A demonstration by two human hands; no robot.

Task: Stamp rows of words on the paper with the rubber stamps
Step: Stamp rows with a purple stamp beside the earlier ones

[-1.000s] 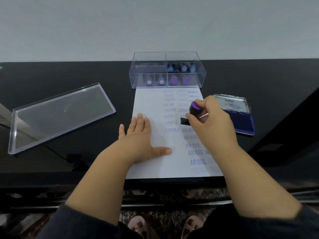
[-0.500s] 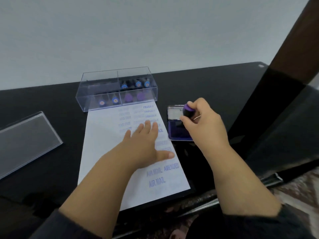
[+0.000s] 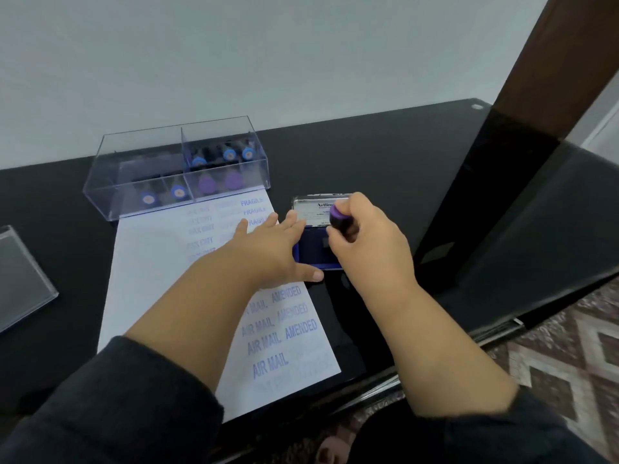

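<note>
The right hand (image 3: 365, 239) grips a purple-topped stamp (image 3: 339, 220), fingers curled round its dark body, and holds it down over the blue ink pad (image 3: 313, 251); whether the stamp face touches the ink is hidden by the fingers. The pad's hinged lid (image 3: 313, 209) stands open behind the stamp, a brand label partly readable on it. The left hand (image 3: 274, 252) lies flat with fingers straight and spread, its palm on the right edge of the paper (image 3: 150, 269) and its fingertips reaching to the pad's left side, the thumb stretched along the pad's near edge. Both forearms are bare below dark sleeves (image 3: 110, 403).

The paper lies lengthwise on a black table (image 3: 368, 155), its far end touching a clear box (image 3: 174, 165). Rows of blue words run down the sheet: "FRAGILE" near the box, fainter blurred rows to its left, and lower down "AIR MAIL" beside "AMENDED". The bottom "AIR MAIL" has no word beside it.

The clear box is split into compartments. The right side holds blue-capped stamps (image 3: 229, 155) at the back and purple-capped ones (image 3: 219, 182) in front; two more blue-capped stamps sit in the front left part. A clear lid (image 3: 20, 272) rests on the table well to the left of the paper, cut off by the frame edge. A dark wooden post (image 3: 522, 95) rises at the right, and patterned flooring (image 3: 576, 349) shows below the table's edge.
</note>
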